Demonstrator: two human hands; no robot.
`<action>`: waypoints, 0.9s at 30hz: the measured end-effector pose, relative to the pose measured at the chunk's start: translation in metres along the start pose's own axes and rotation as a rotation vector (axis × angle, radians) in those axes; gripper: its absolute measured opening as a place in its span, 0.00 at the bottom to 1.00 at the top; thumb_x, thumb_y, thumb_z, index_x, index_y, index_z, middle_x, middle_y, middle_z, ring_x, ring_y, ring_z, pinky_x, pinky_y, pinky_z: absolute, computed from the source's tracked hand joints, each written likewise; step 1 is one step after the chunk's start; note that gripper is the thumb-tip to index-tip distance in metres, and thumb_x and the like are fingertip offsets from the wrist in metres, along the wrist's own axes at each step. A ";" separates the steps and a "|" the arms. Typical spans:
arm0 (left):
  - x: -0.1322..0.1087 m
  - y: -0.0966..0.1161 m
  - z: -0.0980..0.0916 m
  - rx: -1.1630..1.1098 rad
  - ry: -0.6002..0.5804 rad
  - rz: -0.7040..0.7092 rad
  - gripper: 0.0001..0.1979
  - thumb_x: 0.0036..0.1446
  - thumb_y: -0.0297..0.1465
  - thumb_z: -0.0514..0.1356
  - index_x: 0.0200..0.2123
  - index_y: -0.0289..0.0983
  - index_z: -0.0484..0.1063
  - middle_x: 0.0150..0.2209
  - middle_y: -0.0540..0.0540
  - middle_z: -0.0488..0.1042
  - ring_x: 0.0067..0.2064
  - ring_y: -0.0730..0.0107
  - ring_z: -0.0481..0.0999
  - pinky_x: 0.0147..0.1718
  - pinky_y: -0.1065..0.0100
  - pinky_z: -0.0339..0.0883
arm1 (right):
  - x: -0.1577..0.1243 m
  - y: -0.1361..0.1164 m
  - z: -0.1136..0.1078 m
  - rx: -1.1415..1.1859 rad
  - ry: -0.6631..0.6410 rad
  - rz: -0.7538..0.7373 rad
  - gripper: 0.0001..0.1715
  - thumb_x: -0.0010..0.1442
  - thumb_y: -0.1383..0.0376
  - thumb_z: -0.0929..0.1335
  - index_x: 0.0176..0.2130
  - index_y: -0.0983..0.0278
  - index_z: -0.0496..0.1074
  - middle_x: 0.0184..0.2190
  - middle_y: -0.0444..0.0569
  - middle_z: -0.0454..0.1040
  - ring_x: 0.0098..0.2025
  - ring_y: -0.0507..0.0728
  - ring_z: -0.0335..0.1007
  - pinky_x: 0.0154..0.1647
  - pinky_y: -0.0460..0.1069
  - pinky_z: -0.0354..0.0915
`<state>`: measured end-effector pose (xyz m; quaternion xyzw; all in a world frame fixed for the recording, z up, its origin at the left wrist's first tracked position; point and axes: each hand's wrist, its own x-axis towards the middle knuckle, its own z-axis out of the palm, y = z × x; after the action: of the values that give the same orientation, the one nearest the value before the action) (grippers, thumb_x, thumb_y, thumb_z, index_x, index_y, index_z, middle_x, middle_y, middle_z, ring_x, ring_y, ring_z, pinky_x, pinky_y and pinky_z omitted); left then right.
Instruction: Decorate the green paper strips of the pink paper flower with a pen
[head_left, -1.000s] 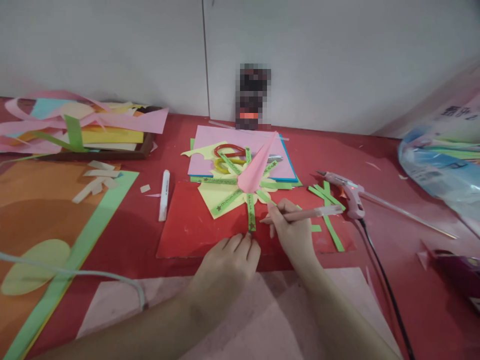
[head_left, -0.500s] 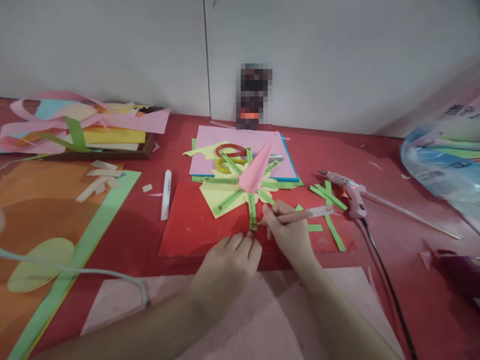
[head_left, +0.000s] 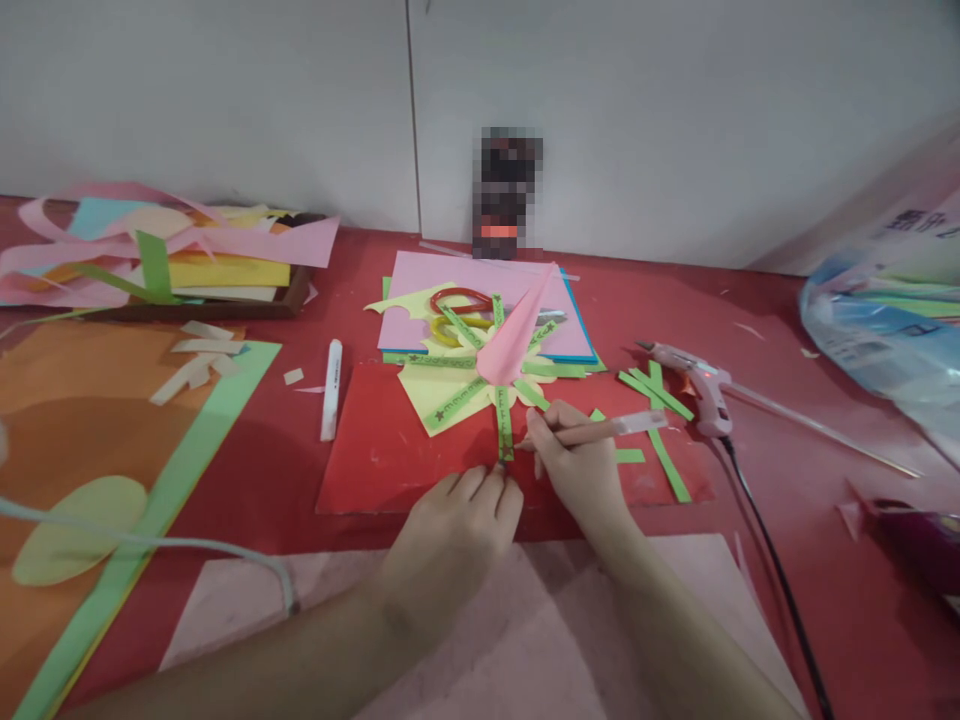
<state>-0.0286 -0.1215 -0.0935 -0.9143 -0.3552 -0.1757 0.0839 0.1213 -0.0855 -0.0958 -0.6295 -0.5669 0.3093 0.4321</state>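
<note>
A pen (head_left: 600,430) is gripped in my right hand (head_left: 585,475), its tip by a dark star at the near end of a green paper strip (head_left: 504,412). My left hand (head_left: 461,520) has its fingers closed at that same end of the strip; the fingertips are partly hidden. The strip sticks out from a pale yellow flower-shaped paper (head_left: 491,380) with a pink paper cone (head_left: 510,340) standing on it. Several other green strips spread around the cone, some marked with dark stars and letter-like signs. Beneath lies a red board (head_left: 375,450).
A pink glue gun (head_left: 709,400) with a lit red light lies right, beside loose green strips (head_left: 667,460). Scissors (head_left: 457,300) rest on pink paper (head_left: 420,275). A white marker (head_left: 331,390) and a tray (head_left: 292,295) of paper scraps are left. A cable (head_left: 225,546) crosses the left side.
Almost nothing differs. Both hands, the pen and the green strip stay in the same place; the view has shifted very slightly.
</note>
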 end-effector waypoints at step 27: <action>-0.001 -0.003 0.000 -0.027 -0.031 0.045 0.14 0.51 0.17 0.50 0.40 0.30 0.69 0.36 0.43 0.75 0.36 0.63 0.75 0.31 0.65 0.71 | 0.018 0.006 -0.032 0.070 0.450 -0.080 0.19 0.58 0.51 0.62 0.34 0.64 0.71 0.30 0.48 0.75 0.25 0.52 0.69 0.26 0.48 0.68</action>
<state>-0.0313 -0.1195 -0.0933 -0.9257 -0.3335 -0.1646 0.0699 0.1548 -0.0744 -0.0857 -0.6443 -0.4698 0.1633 0.5810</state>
